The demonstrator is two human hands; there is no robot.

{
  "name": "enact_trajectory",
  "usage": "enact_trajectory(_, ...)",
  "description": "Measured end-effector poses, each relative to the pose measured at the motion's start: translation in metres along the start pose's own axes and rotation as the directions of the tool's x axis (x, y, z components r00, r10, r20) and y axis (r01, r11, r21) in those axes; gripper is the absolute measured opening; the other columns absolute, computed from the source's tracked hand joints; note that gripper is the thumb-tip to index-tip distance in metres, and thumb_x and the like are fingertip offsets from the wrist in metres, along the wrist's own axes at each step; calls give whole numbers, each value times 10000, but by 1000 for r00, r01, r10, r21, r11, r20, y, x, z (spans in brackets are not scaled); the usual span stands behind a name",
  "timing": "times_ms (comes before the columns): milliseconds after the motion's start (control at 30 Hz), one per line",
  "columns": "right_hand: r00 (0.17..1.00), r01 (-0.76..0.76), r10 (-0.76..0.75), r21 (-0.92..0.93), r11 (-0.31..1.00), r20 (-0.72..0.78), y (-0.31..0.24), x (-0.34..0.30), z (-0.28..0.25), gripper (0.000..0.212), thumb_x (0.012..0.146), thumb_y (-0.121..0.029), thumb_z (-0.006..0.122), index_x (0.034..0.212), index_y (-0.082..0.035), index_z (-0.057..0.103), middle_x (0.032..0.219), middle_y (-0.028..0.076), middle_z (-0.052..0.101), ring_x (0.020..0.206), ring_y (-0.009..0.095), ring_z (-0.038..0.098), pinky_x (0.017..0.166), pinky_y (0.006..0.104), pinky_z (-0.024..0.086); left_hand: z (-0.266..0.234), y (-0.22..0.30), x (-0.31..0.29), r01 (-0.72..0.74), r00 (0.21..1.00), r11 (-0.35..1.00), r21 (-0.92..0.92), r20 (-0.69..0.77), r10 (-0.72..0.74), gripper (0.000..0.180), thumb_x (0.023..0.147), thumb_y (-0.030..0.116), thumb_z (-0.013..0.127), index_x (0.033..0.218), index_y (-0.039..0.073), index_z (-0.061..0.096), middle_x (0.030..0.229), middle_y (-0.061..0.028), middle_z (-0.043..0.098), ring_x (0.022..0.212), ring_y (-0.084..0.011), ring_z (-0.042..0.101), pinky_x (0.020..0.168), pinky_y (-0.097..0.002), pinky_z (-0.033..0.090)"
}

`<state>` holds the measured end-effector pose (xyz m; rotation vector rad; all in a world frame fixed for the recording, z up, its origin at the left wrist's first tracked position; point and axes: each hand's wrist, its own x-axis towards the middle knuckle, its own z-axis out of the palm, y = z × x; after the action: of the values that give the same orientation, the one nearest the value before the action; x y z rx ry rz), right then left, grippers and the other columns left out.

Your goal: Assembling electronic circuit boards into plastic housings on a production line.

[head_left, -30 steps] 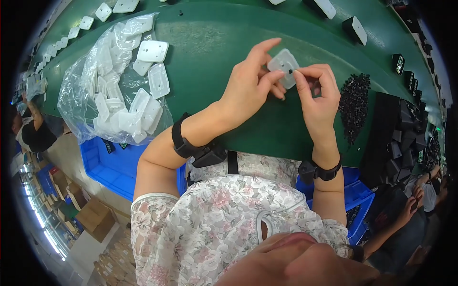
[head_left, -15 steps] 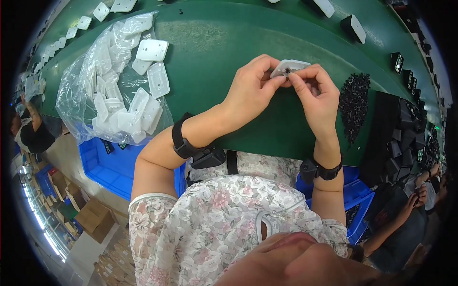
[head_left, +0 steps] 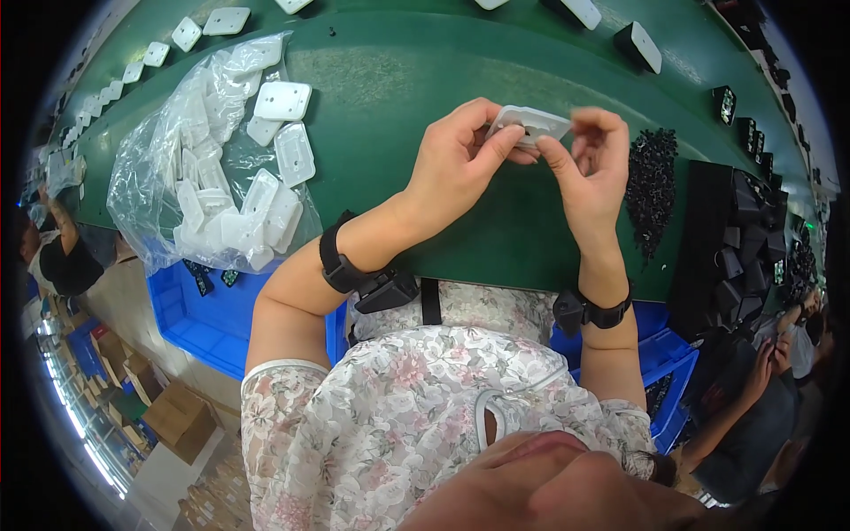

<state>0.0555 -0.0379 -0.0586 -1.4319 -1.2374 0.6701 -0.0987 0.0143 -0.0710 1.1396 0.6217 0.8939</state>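
My left hand [head_left: 465, 159] pinches a white plastic cover [head_left: 534, 121] between thumb and fingers, above the green table. The cover is tilted, its recessed inner side facing me, with a small dark spot near its middle. Close against its right end is my right hand [head_left: 593, 164]: the thumb tip lies by the lower edge and the fingers are apart and slightly blurred. I see nothing held in that hand. Right of it, a pile of small black parts [head_left: 651, 190] lies on the table. To the left, a clear plastic bag [head_left: 159, 168] spills several white covers [head_left: 295, 154].
Blue bins [head_left: 208, 314] sit below the table edge in front of me. White covers and black housings [head_left: 637, 46] stand in a row along the far side. More black housings [head_left: 744, 239] are heaped at right, near a co-worker's arms [head_left: 744, 398]. Another person [head_left: 66, 252] is at far left.
My right fingers have come away from the cover's middle and spread apart. The cover has shifted slightly left in my left hand. The row of pieces at the far side has moved left.
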Motion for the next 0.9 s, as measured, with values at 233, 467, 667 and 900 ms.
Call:
enact_trajectory(233,944,-274,245,112,955,222,1,8,-15,187,811,-31,698,939,-12,562,823,-7,543,742,41,520,648,186,436,5,1,-1,21,998,1000,-16,57,-20,141,937,66,534,1000,-58,557,920,-91,643,817,-160,671,719,-227,525)
enact_trajectory(467,945,-289,231,256,923,233,5,12,-18,173,812,-75,710,873,-26,555,779,-20,555,706,41,526,621,184,429,7,7,4,84,992,996,-15,100,-82,213,974,79,448,1098,-75,528,984,-133,643,852,-194,671,779,-262,539)
enact_trajectory(667,981,96,-40,-295,951,192,-7,78,-68,325,819,-177,700,1098,-71,571,914,24,583,860,108,556,751,256,469,-21,5,20,126,988,981,147,-111,-110,157,973,84,430,1023,-48,499,833,-124,619,591,-160,607,530,-271,489)
enact_trajectory(900,745,-657,-102,-752,56,-659,100,224,-230,446,850,-290,606,1228,-60,542,1207,167,570,1080,344,572,914,470,453,-37,0,33,-217,931,461,860,40,362,84,911,96,526,967,58,577,839,-108,558,676,-273,589,586,-386,466)
